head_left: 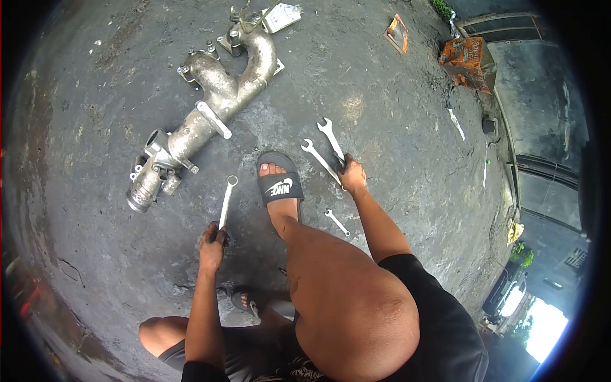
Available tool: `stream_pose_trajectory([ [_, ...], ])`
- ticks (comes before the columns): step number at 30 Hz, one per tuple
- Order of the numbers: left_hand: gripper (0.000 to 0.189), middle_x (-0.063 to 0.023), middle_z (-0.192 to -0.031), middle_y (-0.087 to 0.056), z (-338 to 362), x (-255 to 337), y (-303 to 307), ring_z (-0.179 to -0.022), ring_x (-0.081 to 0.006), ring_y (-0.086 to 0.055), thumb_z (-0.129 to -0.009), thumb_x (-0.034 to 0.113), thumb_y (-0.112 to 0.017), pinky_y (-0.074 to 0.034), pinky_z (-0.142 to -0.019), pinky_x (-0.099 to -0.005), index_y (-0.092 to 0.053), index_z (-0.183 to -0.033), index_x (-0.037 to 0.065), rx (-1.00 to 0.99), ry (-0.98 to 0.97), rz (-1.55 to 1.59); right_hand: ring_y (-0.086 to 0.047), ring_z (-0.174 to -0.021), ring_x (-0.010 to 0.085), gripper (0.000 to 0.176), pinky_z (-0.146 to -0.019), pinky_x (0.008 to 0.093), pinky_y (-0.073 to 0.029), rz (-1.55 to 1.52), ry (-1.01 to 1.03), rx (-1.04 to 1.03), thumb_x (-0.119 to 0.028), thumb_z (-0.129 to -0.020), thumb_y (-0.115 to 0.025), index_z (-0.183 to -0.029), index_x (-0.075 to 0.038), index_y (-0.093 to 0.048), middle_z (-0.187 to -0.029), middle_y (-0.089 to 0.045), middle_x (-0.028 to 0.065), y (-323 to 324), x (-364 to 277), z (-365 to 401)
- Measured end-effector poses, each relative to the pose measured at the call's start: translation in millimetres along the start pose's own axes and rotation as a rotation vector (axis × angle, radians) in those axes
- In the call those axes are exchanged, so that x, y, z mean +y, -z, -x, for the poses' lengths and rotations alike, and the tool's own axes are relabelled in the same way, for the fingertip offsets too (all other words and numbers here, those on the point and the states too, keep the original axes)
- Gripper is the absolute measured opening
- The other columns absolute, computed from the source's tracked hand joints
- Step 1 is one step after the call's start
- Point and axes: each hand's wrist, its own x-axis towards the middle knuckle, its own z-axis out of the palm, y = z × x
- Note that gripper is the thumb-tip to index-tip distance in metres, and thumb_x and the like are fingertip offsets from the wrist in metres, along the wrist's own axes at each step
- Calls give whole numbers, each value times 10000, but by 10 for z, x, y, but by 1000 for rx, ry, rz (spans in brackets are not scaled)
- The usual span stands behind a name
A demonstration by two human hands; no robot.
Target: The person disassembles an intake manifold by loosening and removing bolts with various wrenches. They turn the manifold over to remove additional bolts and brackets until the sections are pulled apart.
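My left hand (212,247) is closed around the lower end of a combination wrench (227,202), its ring end pointing up and away from me. On the other side of my sandalled foot, my right hand (353,174) has its fingers closed on another combination wrench (330,137), open jaw outward. Alongside it runs a second wrench (320,160), whose near end passes right by my right hand. A smaller wrench (337,223) lies on the ground between my leg and right forearm.
A large metal intake manifold (219,95) lies at the upper left, with a silver lever-like bar (213,120) across it. My foot in a black slide sandal (280,184) stands in the middle. An orange bag (468,63) and an orange-edged piece (396,33) are at the upper right, near a wall.
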Motion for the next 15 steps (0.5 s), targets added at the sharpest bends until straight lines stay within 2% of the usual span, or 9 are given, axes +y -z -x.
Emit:
stream_pose_trajectory([
  [1,157,-43,-712,-594,-15,4,5,-655,-127,-536,-912,173,-564,-423,-626,-283,-618,-888,28,-3,4,-3,-628,-1014,377,453,-889,445,-493,0,-4,-4,-303,-833,-648,-1203,-66,-539,-1047,-664,209,-6,38,7],
  [3,178,-40,-804,-607,-43,53,42,-666,-108,-538,-918,151,-567,-435,-590,-245,-637,-1048,52,-180,82,178,-630,-1005,385,438,-873,453,-496,8,-10,-31,-303,-834,-650,-1175,-55,-535,-1041,-662,217,11,45,20],
  [4,178,-40,-804,-607,-28,79,17,-666,-108,-538,-918,151,-567,-435,-590,-245,-637,-1048,52,-165,90,176,-614,-1034,391,387,-869,466,-500,0,-22,-36,-281,-820,-675,-1116,-90,-518,-1054,-655,202,-21,61,22],
  [6,246,-46,-840,-628,71,270,-36,-696,-117,-575,-915,130,-532,-464,-574,-242,-618,-1139,77,-59,380,520,-616,-1014,402,475,-847,478,-493,-32,21,-6,-385,-809,-713,-1098,-65,-513,-1031,-657,208,-53,25,55],
  [8,282,-52,-848,-629,-20,250,39,-698,-129,-587,-913,107,-499,-477,-550,-245,-595,-1177,83,-283,251,494,-610,-1003,398,493,-832,488,-485,-47,57,-24,-391,-792,-742,-1076,-50,-527,-1041,-640,204,-82,-1,76],
  [10,267,-38,-843,-619,-50,252,33,-714,-117,-578,-917,87,-489,-466,-564,-233,-600,-1159,86,-299,227,578,-575,-1048,403,471,-850,483,-474,-46,64,18,-366,-806,-731,-1074,-36,-530,-1115,-592,211,-123,-50,126],
  [15,248,-19,-834,-608,-56,353,68,-765,-103,-560,-921,75,-486,-448,-634,-228,-597,-1143,75,-297,129,629,-581,-1028,408,413,-847,485,-478,-21,54,40,-337,-824,-712,-1054,-37,-542,-1112,-584,202,-199,-94,150],
])
